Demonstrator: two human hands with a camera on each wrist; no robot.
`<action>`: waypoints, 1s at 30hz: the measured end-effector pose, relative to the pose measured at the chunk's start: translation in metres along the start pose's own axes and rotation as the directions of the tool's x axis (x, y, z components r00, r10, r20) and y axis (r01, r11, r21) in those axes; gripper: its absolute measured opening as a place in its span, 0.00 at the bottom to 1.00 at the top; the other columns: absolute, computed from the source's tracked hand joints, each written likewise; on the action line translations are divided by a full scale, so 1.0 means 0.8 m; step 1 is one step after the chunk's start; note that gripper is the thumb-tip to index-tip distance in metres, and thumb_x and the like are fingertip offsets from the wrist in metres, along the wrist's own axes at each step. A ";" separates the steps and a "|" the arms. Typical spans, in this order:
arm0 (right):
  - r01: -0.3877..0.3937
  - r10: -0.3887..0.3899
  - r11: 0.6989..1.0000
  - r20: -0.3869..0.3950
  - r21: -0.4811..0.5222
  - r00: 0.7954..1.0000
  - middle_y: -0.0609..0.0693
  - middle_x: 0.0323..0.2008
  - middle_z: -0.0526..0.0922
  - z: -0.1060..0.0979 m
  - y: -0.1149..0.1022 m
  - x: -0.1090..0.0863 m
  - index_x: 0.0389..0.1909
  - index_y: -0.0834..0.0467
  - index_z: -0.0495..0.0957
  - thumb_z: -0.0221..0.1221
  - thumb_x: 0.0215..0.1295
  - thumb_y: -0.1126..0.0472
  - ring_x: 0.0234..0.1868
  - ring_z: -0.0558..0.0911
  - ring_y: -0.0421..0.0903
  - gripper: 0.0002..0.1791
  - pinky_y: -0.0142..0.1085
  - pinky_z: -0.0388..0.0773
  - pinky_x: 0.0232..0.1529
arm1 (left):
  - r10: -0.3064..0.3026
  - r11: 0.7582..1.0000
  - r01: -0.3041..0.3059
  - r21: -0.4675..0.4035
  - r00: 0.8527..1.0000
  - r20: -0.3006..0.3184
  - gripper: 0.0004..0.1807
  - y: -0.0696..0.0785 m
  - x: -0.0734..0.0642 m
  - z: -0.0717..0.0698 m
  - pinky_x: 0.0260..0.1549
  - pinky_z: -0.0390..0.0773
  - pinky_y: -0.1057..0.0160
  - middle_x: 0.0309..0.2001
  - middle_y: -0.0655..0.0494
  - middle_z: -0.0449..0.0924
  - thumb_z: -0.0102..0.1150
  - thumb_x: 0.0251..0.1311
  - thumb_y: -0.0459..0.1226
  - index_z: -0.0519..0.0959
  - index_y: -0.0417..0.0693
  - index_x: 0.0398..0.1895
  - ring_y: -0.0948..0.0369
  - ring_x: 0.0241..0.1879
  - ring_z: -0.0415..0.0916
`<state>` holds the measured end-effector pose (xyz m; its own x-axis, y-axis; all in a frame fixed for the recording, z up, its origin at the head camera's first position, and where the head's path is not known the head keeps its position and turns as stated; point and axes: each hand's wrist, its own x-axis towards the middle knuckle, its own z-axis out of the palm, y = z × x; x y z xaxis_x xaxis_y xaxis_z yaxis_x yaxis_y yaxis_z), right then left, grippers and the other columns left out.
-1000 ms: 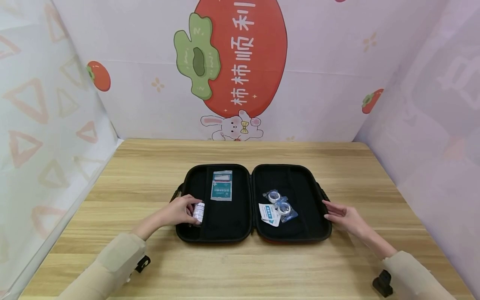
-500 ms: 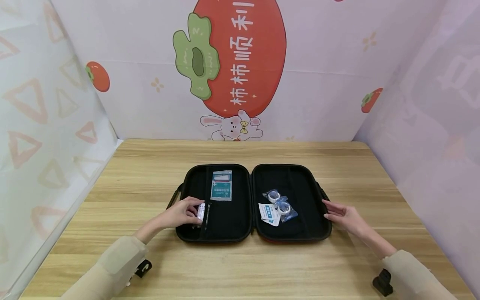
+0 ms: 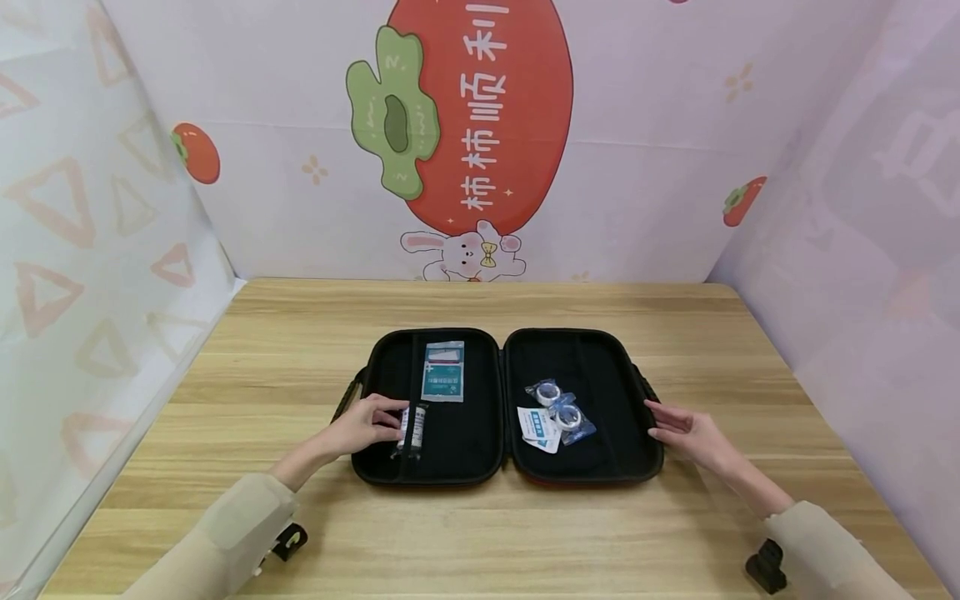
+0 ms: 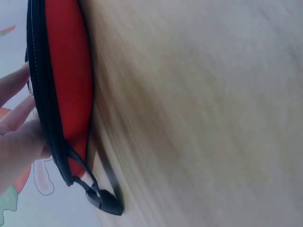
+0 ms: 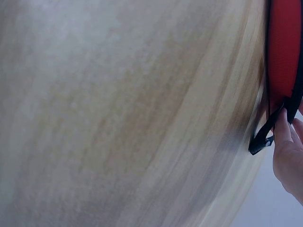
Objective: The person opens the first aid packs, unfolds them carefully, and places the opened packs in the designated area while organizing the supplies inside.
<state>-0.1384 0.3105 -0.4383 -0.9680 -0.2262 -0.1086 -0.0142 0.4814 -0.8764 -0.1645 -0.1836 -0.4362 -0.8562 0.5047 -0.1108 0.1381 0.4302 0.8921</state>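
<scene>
Wrapped white roll [image 3: 418,427], under black strap [image 3: 410,428] in left half of case [image 3: 465,446] | looked light, squashable, slick; best gripped mid-length | left hand [image 3: 366,427], half-closed, pinched its outer side | right hand [image 3: 693,435], fingers fairly straight, touched case rim [image 3: 659,454]

Light wood-grain table [image 3: 480,542] — red case [image 3: 465,450], black-lined, lying open on it.

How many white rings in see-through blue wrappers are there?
2. Both are in the right half of the open case: the back ring, and the front ring slightly to its right. Any underneath would be hidden.
</scene>
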 end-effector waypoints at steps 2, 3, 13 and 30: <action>0.002 -0.002 1.000 0.006 0.021 1.000 0.70 0.56 0.62 0.000 0.001 -0.001 0.59 0.71 0.59 0.56 0.59 0.61 0.45 0.72 0.28 0.31 0.23 0.72 0.41 | 0.018 1.000 -0.018 -0.009 1.000 -0.003 0.26 0.001 0.003 0.002 0.34 0.74 0.70 0.45 0.31 0.67 0.57 0.50 0.26 0.65 0.22 0.53 0.48 0.41 0.75; 0.006 -0.006 1.000 0.012 0.029 1.000 0.71 0.56 0.61 0.000 0.001 -0.001 0.60 0.72 0.59 0.56 0.59 0.61 0.45 0.72 0.27 0.31 0.23 0.72 0.41 | 0.020 1.000 -0.020 -0.009 1.000 -0.009 0.26 0.001 0.004 0.003 0.34 0.74 0.70 0.44 0.32 0.70 0.58 0.50 0.26 0.65 0.22 0.52 0.50 0.40 0.75; 0.011 -0.011 1.000 0.000 0.016 1.000 0.71 0.56 0.63 0.000 0.001 -0.002 0.59 0.72 0.60 0.56 0.59 0.62 0.47 0.73 0.34 0.30 0.25 0.72 0.41 | -0.041 0.991 0.033 -0.130 0.998 -0.053 0.26 -0.003 0.007 0.010 0.30 0.74 0.71 0.34 0.40 0.77 0.58 0.47 0.23 0.65 0.19 0.51 0.66 0.30 0.74; 0.015 -0.015 1.000 -0.011 0.010 1.000 0.70 0.56 0.63 0.000 -0.002 -0.002 0.58 0.72 0.61 0.56 0.59 0.62 0.46 0.73 0.31 0.29 0.23 0.71 0.40 | -0.215 0.922 0.160 -0.353 0.969 -0.122 0.26 -0.002 0.013 0.031 0.31 0.78 0.59 0.36 0.43 0.76 0.53 0.47 0.20 0.63 0.21 0.53 0.61 0.29 0.77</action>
<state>-0.1366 0.3098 -0.4368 -0.9705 -0.2236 -0.0905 -0.0259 0.4696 -0.8825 -0.1612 -0.1604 -0.4500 -0.9200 0.3052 -0.2458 -0.1855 0.2135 0.9592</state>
